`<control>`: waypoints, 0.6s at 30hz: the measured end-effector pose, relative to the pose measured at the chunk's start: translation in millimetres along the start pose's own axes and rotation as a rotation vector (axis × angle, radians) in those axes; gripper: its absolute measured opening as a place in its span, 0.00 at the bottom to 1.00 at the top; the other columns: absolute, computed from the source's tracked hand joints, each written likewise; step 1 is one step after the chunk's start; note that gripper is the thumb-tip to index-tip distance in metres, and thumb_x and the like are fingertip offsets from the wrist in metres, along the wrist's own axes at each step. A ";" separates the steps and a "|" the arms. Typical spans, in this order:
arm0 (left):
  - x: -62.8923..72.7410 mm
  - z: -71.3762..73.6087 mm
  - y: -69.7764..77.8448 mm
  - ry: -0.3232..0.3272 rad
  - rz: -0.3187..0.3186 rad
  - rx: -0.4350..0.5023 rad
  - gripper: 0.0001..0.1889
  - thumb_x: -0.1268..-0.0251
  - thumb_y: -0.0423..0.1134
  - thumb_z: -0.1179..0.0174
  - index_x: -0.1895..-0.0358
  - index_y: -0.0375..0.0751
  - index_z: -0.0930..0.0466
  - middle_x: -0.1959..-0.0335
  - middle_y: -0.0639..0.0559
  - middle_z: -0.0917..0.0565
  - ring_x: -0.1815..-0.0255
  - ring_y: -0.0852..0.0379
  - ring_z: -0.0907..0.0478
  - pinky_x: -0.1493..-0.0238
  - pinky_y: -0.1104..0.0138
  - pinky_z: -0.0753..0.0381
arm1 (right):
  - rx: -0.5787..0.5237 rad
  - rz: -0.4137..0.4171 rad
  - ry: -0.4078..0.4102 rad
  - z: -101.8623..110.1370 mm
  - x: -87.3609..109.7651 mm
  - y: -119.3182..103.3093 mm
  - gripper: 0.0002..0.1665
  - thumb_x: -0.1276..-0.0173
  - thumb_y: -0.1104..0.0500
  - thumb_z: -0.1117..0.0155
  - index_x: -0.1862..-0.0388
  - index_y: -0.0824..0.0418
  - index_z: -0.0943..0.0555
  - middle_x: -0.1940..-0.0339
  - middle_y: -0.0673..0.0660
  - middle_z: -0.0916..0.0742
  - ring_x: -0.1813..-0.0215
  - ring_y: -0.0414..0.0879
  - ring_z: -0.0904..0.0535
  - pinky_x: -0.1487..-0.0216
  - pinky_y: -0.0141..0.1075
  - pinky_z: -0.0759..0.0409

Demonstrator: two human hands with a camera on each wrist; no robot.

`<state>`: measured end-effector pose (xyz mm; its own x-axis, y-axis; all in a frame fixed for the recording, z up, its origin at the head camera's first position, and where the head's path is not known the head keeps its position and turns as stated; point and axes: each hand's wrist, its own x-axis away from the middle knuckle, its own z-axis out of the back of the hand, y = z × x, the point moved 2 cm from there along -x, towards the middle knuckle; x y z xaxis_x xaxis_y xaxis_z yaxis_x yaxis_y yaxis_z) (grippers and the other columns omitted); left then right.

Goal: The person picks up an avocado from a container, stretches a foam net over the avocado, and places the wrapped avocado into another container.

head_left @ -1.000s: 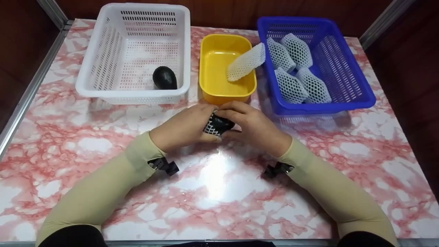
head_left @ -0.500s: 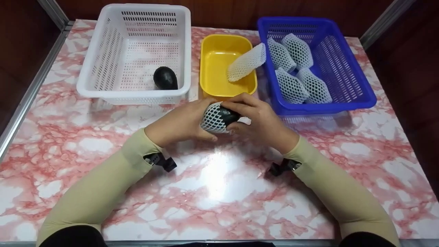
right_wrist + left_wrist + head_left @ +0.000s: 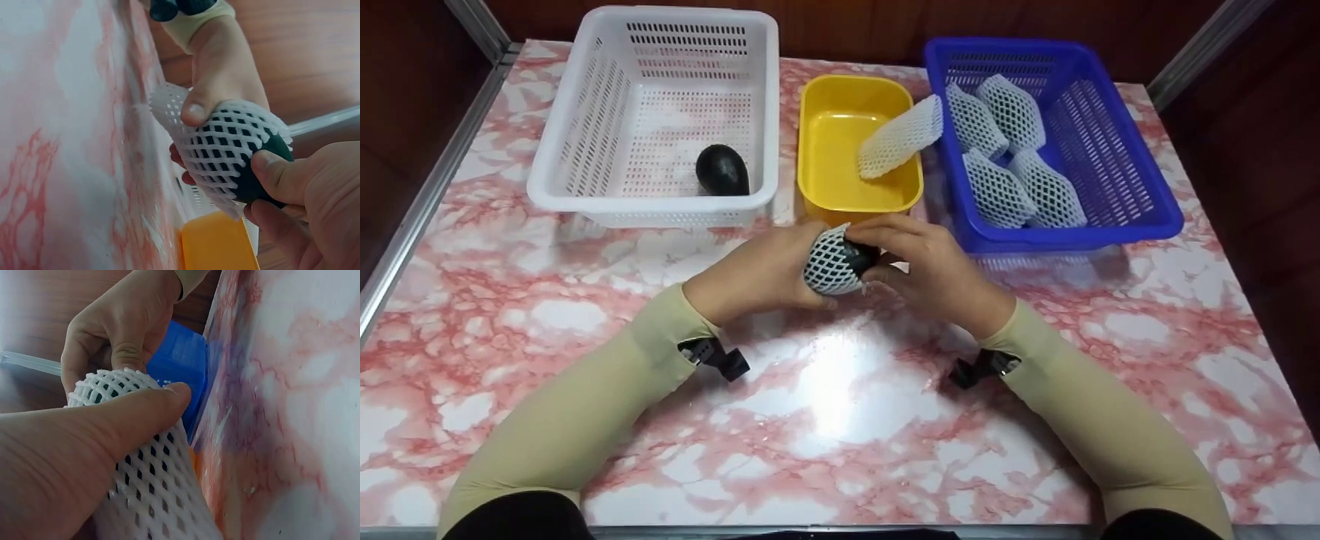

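Observation:
In front of the yellow container, my left hand [image 3: 754, 274] grips a white foam net sleeve [image 3: 831, 262] with a dark green avocado [image 3: 860, 256] partly inside it. The left thumb [image 3: 149, 408] lies across the mesh. My right hand [image 3: 934, 274] holds the avocado's bare end, thumb and fingers on opposite sides, as the right wrist view shows. There the net [image 3: 225, 140] covers most of the fruit, and its narrower slack end hangs past the left thumb. The palm side of the left hand is mostly hidden.
A white basket [image 3: 652, 204] at back left holds a bare avocado [image 3: 721, 171]. The yellow container [image 3: 829, 161] has a loose net sleeve [image 3: 901, 136] leaning over its right rim. A blue basket [image 3: 1072, 234] at back right holds several net-covered pieces [image 3: 1011, 112].
The right hand has shifted right, and more of the net and avocado shows between the hands than a second ago. Over the last half second both hands have lowered slightly toward me.

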<state>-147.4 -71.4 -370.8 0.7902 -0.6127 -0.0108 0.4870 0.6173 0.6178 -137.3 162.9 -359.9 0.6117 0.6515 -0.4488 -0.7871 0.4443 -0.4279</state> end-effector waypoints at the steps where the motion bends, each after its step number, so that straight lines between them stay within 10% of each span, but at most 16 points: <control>1: 0.6 -0.3 0.8 -0.001 0.005 0.006 0.44 0.49 0.48 0.14 0.29 0.45 0.26 0.43 0.51 0.13 0.44 0.51 0.14 0.38 0.56 0.13 | 0.000 0.002 0.002 -0.8 0.3 -0.3 0.29 0.34 0.67 0.20 0.33 0.63 0.14 0.36 0.61 0.10 0.34 0.55 0.12 0.33 0.43 0.12; 18: 1.7 8.8 5.1 -0.042 -0.019 0.123 0.55 0.48 0.52 0.13 0.17 0.52 0.36 0.29 0.53 0.19 0.33 0.53 0.19 0.26 0.56 0.20 | 0.044 0.099 0.094 1.0 1.1 -1.1 0.22 0.36 0.74 0.22 0.42 0.71 0.11 0.42 0.67 0.10 0.41 0.61 0.11 0.36 0.50 0.11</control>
<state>-146.9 -73.6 -360.8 0.7637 -0.6455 0.0081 0.4506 0.5421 0.7093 -135.9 163.7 -359.1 0.5337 0.6339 -0.5597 -0.8456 0.4084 -0.3438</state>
